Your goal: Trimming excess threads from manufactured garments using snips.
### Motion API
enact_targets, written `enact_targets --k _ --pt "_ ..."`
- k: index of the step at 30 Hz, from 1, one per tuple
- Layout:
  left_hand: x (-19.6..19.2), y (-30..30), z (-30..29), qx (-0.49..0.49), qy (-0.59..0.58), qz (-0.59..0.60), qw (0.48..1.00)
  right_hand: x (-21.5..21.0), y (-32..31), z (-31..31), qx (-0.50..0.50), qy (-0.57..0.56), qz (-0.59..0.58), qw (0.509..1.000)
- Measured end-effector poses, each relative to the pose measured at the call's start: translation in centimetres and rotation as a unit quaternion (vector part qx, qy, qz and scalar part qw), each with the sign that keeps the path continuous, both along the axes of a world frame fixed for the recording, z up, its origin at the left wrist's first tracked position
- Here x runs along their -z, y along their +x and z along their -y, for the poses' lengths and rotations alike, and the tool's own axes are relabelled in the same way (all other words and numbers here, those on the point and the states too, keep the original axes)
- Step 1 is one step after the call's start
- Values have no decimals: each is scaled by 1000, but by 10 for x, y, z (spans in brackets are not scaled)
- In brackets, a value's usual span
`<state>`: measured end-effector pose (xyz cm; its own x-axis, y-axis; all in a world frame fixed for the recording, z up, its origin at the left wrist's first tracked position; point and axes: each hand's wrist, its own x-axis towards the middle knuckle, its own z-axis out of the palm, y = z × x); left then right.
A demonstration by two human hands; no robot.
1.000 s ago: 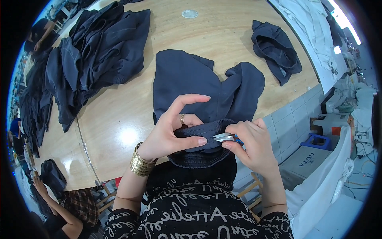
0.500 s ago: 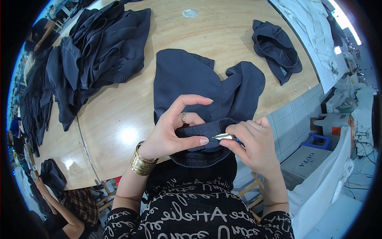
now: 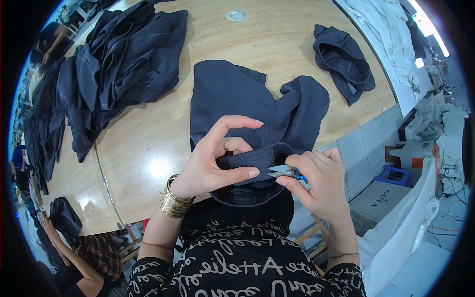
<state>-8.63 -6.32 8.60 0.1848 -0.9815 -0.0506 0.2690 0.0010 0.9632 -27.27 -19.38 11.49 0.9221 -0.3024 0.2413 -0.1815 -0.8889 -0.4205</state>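
Observation:
Dark navy shorts (image 3: 232, 99) lie on the table in front of me, their gathered elastic waistband lifted toward my body. My left hand (image 3: 222, 153) grips the waistband with its thumb on the inner side, the index finger raised and curved away from the cloth. In my right hand (image 3: 319, 180) are small thread snips (image 3: 284, 171) with blue on the handle. Their two blades stand apart, tips pointing left at the waistband close to my left thumb. The fingers of my right hand hide most of the handle.
A big heap of dark garments (image 3: 123, 64) covers the table's left side. Another dark garment (image 3: 344, 62) lies at the far right. Beyond the table's right edge stand a grey box (image 3: 378, 203) and a blue stool (image 3: 393, 175). At lower left, a co-worker's hand (image 3: 49, 230) touches dark cloth.
The snips' blades have spread apart; they were nearly closed before. My right hand has shifted slightly right, and the waistband's upper edge has risen a little.

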Motion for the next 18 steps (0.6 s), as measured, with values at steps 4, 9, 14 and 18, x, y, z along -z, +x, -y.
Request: enact_targets --k 4,9,14,18 --pt "2 -1 0 -3 -7 9 1000 1 2 -2 13 -2 3 1000" --pt "3 -1 1 -6 -8 10 1000 5 3 -5 54 38 12 998" --pt "4 1 1 -3 -6 6 1000 3 -1 -2 29 108 6 994" --pt "2 0 2 -9 -17 0 1000 5 -2 -2 19 39 6 999"
